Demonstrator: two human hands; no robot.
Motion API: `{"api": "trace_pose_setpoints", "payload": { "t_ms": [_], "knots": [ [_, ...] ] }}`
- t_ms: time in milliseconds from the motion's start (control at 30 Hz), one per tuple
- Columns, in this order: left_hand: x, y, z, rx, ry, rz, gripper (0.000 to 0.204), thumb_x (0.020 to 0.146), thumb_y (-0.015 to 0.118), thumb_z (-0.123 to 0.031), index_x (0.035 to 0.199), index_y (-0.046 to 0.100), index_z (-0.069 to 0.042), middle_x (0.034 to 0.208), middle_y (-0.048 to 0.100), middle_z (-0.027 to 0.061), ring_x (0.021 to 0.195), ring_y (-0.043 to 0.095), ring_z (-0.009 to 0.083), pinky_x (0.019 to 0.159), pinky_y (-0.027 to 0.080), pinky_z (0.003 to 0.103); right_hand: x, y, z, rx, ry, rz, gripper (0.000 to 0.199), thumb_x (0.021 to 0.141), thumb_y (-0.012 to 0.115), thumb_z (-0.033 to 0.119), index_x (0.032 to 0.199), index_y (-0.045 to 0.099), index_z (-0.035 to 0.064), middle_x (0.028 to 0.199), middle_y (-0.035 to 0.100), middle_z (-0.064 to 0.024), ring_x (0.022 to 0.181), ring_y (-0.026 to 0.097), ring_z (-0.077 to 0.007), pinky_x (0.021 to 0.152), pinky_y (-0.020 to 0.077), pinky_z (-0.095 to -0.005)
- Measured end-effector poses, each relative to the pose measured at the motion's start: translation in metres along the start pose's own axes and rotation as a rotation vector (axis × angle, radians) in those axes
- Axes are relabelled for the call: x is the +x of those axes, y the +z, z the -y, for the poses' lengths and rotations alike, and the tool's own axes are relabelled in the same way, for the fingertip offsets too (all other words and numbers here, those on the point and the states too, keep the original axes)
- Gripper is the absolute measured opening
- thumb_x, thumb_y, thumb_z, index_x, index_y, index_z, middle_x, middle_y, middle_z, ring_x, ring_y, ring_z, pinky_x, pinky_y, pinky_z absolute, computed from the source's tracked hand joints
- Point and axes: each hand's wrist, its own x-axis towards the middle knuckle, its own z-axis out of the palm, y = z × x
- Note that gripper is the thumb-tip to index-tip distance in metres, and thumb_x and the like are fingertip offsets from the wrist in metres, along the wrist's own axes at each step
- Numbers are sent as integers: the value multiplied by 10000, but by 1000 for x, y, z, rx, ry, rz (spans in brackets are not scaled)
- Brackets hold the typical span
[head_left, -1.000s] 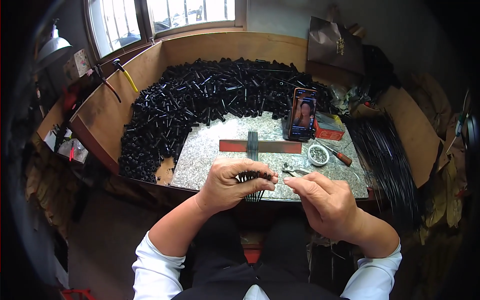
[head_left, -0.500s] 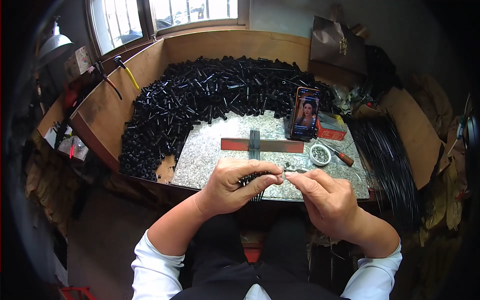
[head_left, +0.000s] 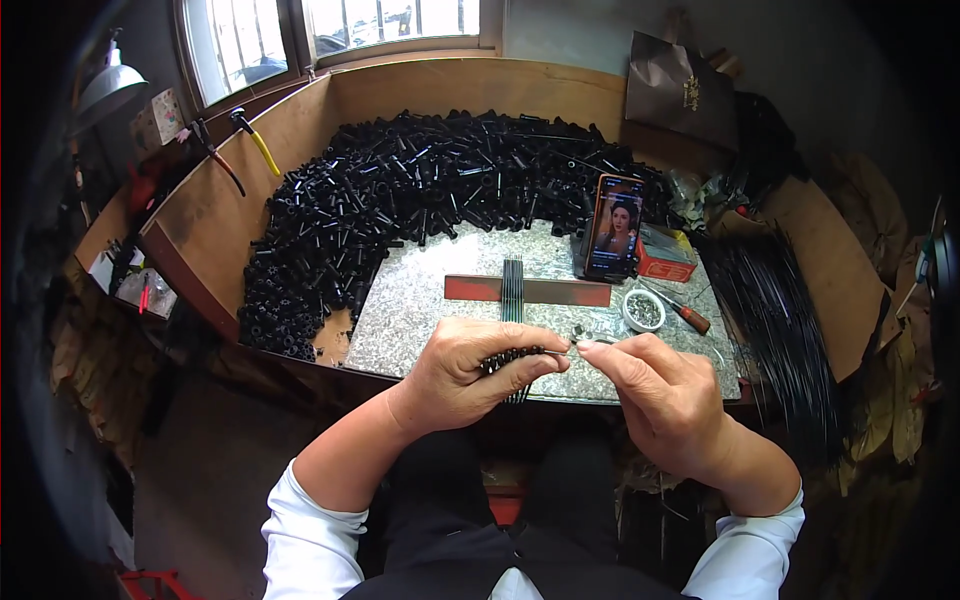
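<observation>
Head view: the row of small black pieces (head_left: 508,356) might scatter, should the left hand (head_left: 455,370) slacken; its thumb and fingers curl around them above the speckled board (head_left: 420,312), while the right hand (head_left: 665,395) pinches close beside (its catch too small to tell)

rods (head_left: 513,270) across bar (head_left: 565,292); bar on board (head_left: 400,310); dish (head_left: 643,328) right of bar; phone (head_left: 614,230) behind dish

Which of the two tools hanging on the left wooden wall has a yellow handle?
The right tool, nearer the black tubes; the left tool shows dark and reddish instead.
</observation>
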Motion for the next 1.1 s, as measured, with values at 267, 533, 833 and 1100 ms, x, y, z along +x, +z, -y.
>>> {"api": "trace_pose_setpoints", "payload": {
  "t_ms": [267, 533, 833, 1100],
  "knots": [
    [1, 0, 0, -12, 14, 21, 160, 873, 616, 7, 1026, 651, 41, 868, 706, 140, 846, 702, 208, 763, 550, 297, 0, 0, -2, 7, -8, -2, 405, 734, 601, -121, 1120, 618, 1, 838, 643, -144, 652, 648, -247, 528, 522, -313],
    [1, -1, -2, -7, 1, 30, 165, 866, 620, 15, 1025, 651, 42, 848, 708, 135, 839, 703, 208, 781, 545, 301, 1, 0, -2, 4, -27, -23, 409, 714, 600, -122, 1103, 629, 1, 819, 632, -134, 652, 642, -245, 532, 521, -316],
    [2, -2, -2, 35, 20, 28, 162, 854, 636, -10, 1010, 661, 23, 861, 714, 125, 849, 703, 220, 873, 514, 343, 1, 2, -3, -29, -11, -1, 420, 709, 612, -105, 1108, 634, 26, 801, 624, -122, 641, 635, -238, 520, 510, -316],
    [3, -2, -3, 6, 4, 54, 197, 841, 659, -39, 1030, 671, 14, 882, 715, 119, 860, 701, 224, 888, 508, 351, 4, 7, 4, -36, 34, -152, 338, 744, 598, -128, 1057, 602, 0, 893, 544, -138, 696, 576, -255, 555, 488, -333]
  ]
}}
